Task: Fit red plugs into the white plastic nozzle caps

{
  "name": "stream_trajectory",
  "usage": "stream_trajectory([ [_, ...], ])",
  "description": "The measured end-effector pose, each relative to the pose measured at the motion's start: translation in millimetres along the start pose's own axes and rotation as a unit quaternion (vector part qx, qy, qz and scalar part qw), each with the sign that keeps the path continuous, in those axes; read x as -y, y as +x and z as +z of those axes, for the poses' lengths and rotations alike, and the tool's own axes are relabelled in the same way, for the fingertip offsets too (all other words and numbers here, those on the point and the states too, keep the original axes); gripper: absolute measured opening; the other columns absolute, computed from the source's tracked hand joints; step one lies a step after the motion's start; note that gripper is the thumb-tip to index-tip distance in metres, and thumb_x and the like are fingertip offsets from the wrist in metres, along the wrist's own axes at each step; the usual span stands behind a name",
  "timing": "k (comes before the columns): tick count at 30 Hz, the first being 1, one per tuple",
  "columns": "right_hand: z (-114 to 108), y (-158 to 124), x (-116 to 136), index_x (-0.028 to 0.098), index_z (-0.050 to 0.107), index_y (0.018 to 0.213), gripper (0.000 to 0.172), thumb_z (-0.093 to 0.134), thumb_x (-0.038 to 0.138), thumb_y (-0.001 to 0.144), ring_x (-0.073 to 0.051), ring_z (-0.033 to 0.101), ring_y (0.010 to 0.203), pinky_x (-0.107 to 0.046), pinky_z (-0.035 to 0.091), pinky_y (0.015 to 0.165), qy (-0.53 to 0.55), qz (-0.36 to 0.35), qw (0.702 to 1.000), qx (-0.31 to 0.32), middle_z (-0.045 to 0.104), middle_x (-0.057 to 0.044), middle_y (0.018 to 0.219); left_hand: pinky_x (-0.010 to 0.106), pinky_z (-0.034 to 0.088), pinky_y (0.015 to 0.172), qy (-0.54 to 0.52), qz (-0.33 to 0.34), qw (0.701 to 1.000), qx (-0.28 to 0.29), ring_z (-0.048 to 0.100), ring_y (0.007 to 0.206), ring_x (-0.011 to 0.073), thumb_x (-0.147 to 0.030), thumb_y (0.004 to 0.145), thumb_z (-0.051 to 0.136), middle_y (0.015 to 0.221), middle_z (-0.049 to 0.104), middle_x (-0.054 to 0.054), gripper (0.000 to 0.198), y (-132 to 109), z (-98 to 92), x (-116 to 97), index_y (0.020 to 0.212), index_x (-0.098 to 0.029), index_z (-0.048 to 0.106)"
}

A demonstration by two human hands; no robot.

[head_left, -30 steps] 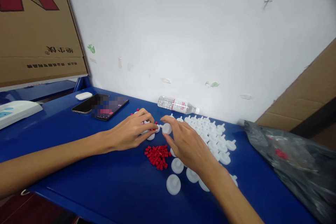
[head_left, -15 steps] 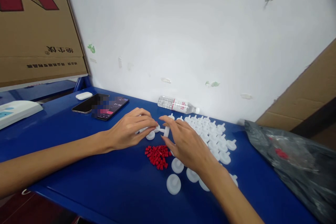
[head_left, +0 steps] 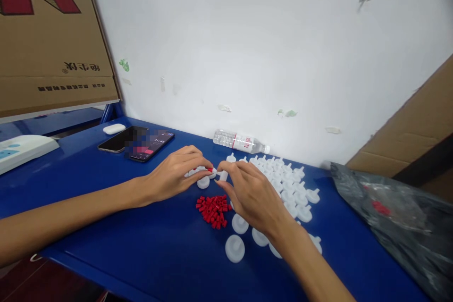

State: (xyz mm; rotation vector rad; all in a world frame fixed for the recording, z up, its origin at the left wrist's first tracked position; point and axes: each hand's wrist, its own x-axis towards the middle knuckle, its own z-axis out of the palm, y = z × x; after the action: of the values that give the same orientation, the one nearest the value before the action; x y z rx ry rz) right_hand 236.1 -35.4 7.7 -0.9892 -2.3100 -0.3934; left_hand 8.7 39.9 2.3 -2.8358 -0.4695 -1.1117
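My left hand (head_left: pixel 182 169) is closed, pinching a small red cap (head_left: pixel 210 170) between thumb and fingertips. Facing it, my right hand (head_left: pixel 249 188) grips a white nozzle lid (head_left: pixel 223 176) by its round base, spout toward the left. The red cap meets the tip of that spout; how far it sits over it I cannot tell. Below the hands lies a pile of red caps (head_left: pixel 213 210). Many more white nozzle lids (head_left: pixel 235 248) spread over the table around and behind my right hand, and a few lie behind my left fingers.
A clear plastic bottle (head_left: pixel 240 141) lies along the wall on the blue table (head_left: pixel 148 250). Two phones (head_left: pixel 152 146) and a white case (head_left: pixel 113 129) are at the back left. A grey plastic bag (head_left: pixel 385 217) covers the right side. A cardboard box (head_left: pixel 53 47) stands upper left.
My left hand has brought the red cap against the spout tip, where a gap showed before. The right hand has barely moved, its fingers closer around the lid.
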Motion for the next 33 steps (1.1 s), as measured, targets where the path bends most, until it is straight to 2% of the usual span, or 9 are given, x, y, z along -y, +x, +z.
stream_trajectory([
  [6,3,1,3,0.019,0.049,0.114,0.016,0.048,0.011,0.101,-0.022,0.062,0.090,-0.037,0.050,0.081,0.002,-0.013,1.000,-0.014,0.069,-0.006,0.101,0.032,0.047,0.081,-0.024,-0.010,0.999,0.027,0.056,0.086,0.0186,-0.019,0.105,0.049,0.089,0.064,0.006,0.016,-4,4.0,1,0.110,-0.015,0.063],
  [11,1,3,10,0.019,0.051,0.101,0.019,0.045,0.002,0.097,-0.021,0.061,0.089,-0.036,0.048,0.079,-0.010,-0.017,1.000,-0.005,0.067,-0.006,0.096,0.028,0.043,0.077,-0.088,-0.055,0.994,0.032,0.054,0.079,0.0159,-0.014,0.105,0.043,0.087,0.064,0.003,0.020,-4,1.2,-10,0.097,-0.016,0.061],
  [17,1,5,17,0.017,0.055,0.103,0.020,0.040,0.005,0.100,-0.019,0.062,0.082,-0.034,0.047,0.073,-0.043,-0.053,0.997,-0.043,0.067,-0.005,0.086,0.027,0.038,0.068,-0.111,-0.063,0.990,0.062,0.048,0.069,0.0139,-0.013,0.104,0.035,0.074,0.057,0.000,0.029,0,-3.8,-17,0.085,-0.016,0.056],
  [21,1,6,20,0.017,0.056,0.104,0.016,0.044,0.007,0.100,-0.020,0.065,0.088,-0.034,0.047,0.077,-0.042,-0.051,0.995,-0.073,0.070,-0.006,0.089,0.026,0.038,0.067,-0.117,-0.061,0.990,0.042,0.048,0.068,0.0135,-0.013,0.104,0.036,0.076,0.057,-0.001,0.025,0,-3.9,-16,0.089,-0.017,0.056],
  [23,0,7,20,0.017,0.056,0.107,0.012,0.049,0.010,0.100,-0.020,0.065,0.089,-0.034,0.046,0.078,-0.047,-0.050,0.996,-0.061,0.071,-0.006,0.094,0.027,0.039,0.070,-0.101,-0.049,0.993,0.028,0.049,0.071,0.0144,-0.015,0.104,0.037,0.079,0.059,0.000,0.022,0,-2.9,-15,0.094,-0.016,0.057],
  [28,2,7,12,0.019,0.058,0.114,0.016,0.054,0.014,0.099,-0.021,0.063,0.093,-0.036,0.046,0.081,-0.051,-0.036,0.998,0.029,0.071,-0.005,0.109,0.033,0.040,0.083,-0.052,-0.038,0.997,0.037,0.055,0.083,0.0176,-0.020,0.105,0.044,0.090,0.065,0.003,0.016,-2,0.2,-11,0.105,-0.016,0.060],
  [33,0,3,1,0.019,0.063,0.105,0.010,0.054,0.022,0.101,-0.022,0.064,0.094,-0.038,0.047,0.084,-0.037,0.010,0.998,0.048,0.073,-0.005,0.108,0.036,0.040,0.087,-0.029,-0.054,0.998,0.031,0.057,0.088,0.0189,-0.020,0.103,0.049,0.098,0.068,0.004,0.016,-4,1.9,-5,0.113,-0.017,0.061],
])
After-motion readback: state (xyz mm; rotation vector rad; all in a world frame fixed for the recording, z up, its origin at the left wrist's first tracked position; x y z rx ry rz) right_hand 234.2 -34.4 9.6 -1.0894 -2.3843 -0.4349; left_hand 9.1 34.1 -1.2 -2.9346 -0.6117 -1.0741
